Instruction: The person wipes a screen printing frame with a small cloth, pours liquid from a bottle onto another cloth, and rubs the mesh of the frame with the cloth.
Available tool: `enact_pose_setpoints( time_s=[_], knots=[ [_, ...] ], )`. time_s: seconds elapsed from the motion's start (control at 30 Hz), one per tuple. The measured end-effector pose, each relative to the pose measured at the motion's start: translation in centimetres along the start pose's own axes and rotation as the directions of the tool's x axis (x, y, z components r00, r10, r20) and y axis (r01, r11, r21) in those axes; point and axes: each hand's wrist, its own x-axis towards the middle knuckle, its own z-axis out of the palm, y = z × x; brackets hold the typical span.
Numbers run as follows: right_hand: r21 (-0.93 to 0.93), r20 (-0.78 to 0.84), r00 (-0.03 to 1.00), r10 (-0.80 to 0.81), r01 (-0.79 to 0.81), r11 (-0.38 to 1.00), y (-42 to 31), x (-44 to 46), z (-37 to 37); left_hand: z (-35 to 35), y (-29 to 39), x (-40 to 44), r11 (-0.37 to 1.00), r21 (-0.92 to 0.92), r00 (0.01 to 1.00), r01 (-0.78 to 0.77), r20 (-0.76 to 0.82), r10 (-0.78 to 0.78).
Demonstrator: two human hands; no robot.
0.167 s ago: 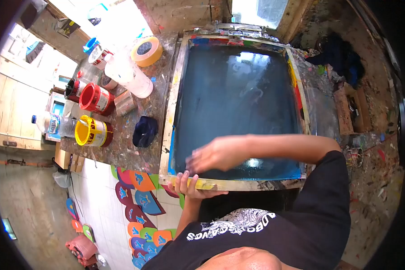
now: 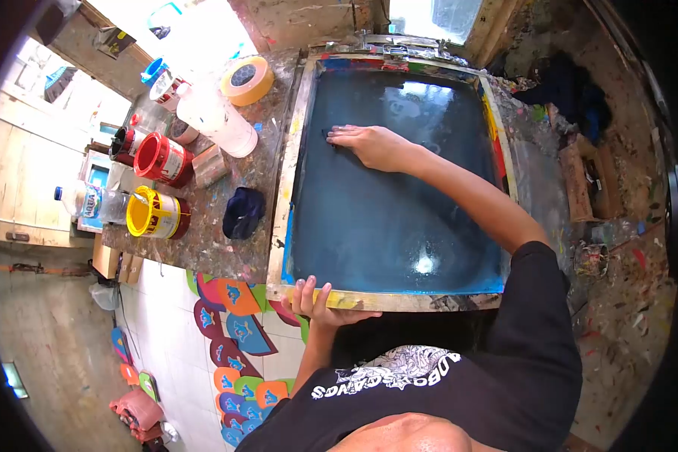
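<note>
Right hand has moved up the screen, half-curled, hold unclear; left hand grips frame; yellow tub holds stick.

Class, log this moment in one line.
left hand: holding paint-stained wooden frame, near edge; right hand: on glossy dark blue-grey screen, far left; right grip: unclear

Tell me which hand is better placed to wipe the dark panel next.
Probably the right hand: it is out over the dark panel, while the left hand holds the frame's near edge.
</note>
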Motion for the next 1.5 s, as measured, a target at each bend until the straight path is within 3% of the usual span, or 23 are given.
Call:
enact_pose_setpoints(
  time_s=[0.07, 0.1, 0.13, 0.2, 0.27, 0.3, 0.33, 0.4, 0.43, 0.47, 0.57, 0.6, 0.67, 0.73, 0.8, 0.9, 0.93, 1.0, 1.03, 1.13, 1.27, 1.33, 1.5],
  knots=[
    [-0.026, -0.088, 0.996, 0.015, -0.018, 0.999, -0.6, 1.1, -0.7, 0.0, 0.2, 0.9, 1.0, 0.002, 1.0, 0.004, -0.022, -0.004],
    [0.077, 0.012, 0.999, 0.036, -0.037, 0.996, -3.2, 0.5, -0.5, -0.2, 0.1, 0.8, 1.0, 0.007, 1.0, -0.006, -0.012, 0.006],
    [0.161, -0.052, 0.99, -0.135, 0.142, 0.977, -4.8, 0.1, -0.3, -0.2, 0.1, 0.8, 1.0, 0.009, 1.0, -0.014, -0.005, 0.014],
    [0.17, 0.003, 0.995, -0.103, 0.101, 0.98, -4.0, 0.1, -1.8, -0.4, 0.4, 0.6, 1.0, 0.008, 1.0, -0.003, 0.003, 0.003],
    [0.012, -0.027, 0.994, 0.11, -0.109, 0.994, 0.4, 0.6, -2.8, -0.3, 0.3, 0.9, 1.0, 0.01, 1.0, -0.004, -0.01, 0.004],
    [0.024, -0.017, 0.97, 0.242, -0.242, 0.97, 1.8, 0.9, -3.1, -0.2, 0.3, 0.9, 1.0, -0.004, 1.0, -0.001, -0.01, 0.001],
    [0.029, -0.093, 0.984, 0.149, -0.147, 0.989, 2.8, 0.8, -1.4, -0.6, 0.3, 0.9, 1.0, 0.001, 1.0, -0.001, -0.002, 0.001],
    [0.146, 0.147, 0.989, 0.034, -0.056, 0.988, -2.8, 0.8, -3.0, -0.5, 0.3, 1.3, 0.999, 0.022, 0.999, -0.032, 0.013, 0.032],
    [0.169, 0.018, 0.992, -0.124, 0.119, 0.978, -4.0, 0.5, -1.8, -0.5, 0.1, 1.0, 1.0, 0.02, 1.0, -0.023, 0.013, 0.023],
    [0.179, 0.051, 0.991, -0.121, 0.11, 0.978, -3.6, 0.3, -1.8, -0.4, 0.0, 0.6, 1.0, 0.016, 1.0, -0.014, 0.015, 0.014],
    [-0.103, -0.019, 0.986, 0.166, -0.167, 0.981, 1.8, 0.6, -2.8, -0.1, -0.2, 0.3, 0.999, 0.007, 0.999, -0.037, -0.005, 0.037],
    [-0.176, -0.056, 0.983, 0.177, -0.184, 0.967, 3.2, 0.7, -2.6, -0.1, 0.1, 0.3, 1.0, 0.01, 0.999, -0.028, -0.018, 0.028],
    [-0.117, 0.182, 0.949, 0.258, -0.24, 0.964, -0.7, 1.4, -3.7, -0.2, -0.3, 0.4, 0.999, 0.021, 0.999, -0.028, -0.033, 0.029],
    [0.002, 0.041, 0.996, -0.073, 0.073, 0.997, -3.2, 0.2, -1.5, -0.1, 0.0, 0.7, 1.0, 0.004, 0.999, -0.017, -0.045, 0.017],
    [-0.054, 0.025, 0.992, -0.125, 0.126, 0.991, -2.1, 0.3, -2.0, -0.2, 0.3, 1.2, 1.0, -0.01, 1.0, -0.017, -0.01, 0.017],
    [-0.2, -0.104, 0.968, 0.228, -0.245, 0.949, 3.0, 0.0, -3.2, -0.3, 0.1, 0.9, 1.0, -0.026, 0.999, -0.015, -0.031, 0.014],
    [-0.113, -0.162, 0.959, 0.233, -0.252, 0.961, 2.8, 0.5, -3.2, -0.5, 0.0, 0.6, 1.0, -0.021, 0.999, -0.022, -0.028, 0.021],
    [0.014, -0.021, 0.985, 0.173, -0.173, 0.985, 1.2, 0.2, -2.7, -0.3, 0.0, 0.2, 1.0, -0.008, 1.0, -0.003, -0.006, 0.003],
    [0.007, -0.108, 0.991, 0.078, -0.077, 0.997, -0.1, -0.4, -1.8, -0.4, -0.1, 0.2, 1.0, -0.008, 1.0, -0.009, -0.003, 0.009],
    [-0.208, -0.104, 0.992, 0.068, -0.088, 0.974, -2.6, -0.6, -2.5, -0.3, -0.1, 0.4, 0.999, -0.026, 1.0, -0.021, -0.016, 0.02],
    [-0.143, -0.132, 0.984, 0.119, -0.138, 0.98, -1.1, 0.3, -3.0, -0.4, 0.0, 0.3, 1.0, -0.014, 1.0, -0.007, -0.008, 0.007],
    [-0.283, -0.067, 0.984, 0.168, -0.18, 0.942, -1.2, 0.7, -2.8, -0.5, -0.1, 0.2, 1.0, -0.013, 1.0, -0.013, 0.017, 0.013],
    [-0.263, -0.053, 0.98, 0.192, -0.199, 0.944, -1.7, 0.4, -2.7, -0.4, -0.1, 0.4, 1.0, -0.005, 1.0, -0.026, -0.003, 0.026]
  ],
)
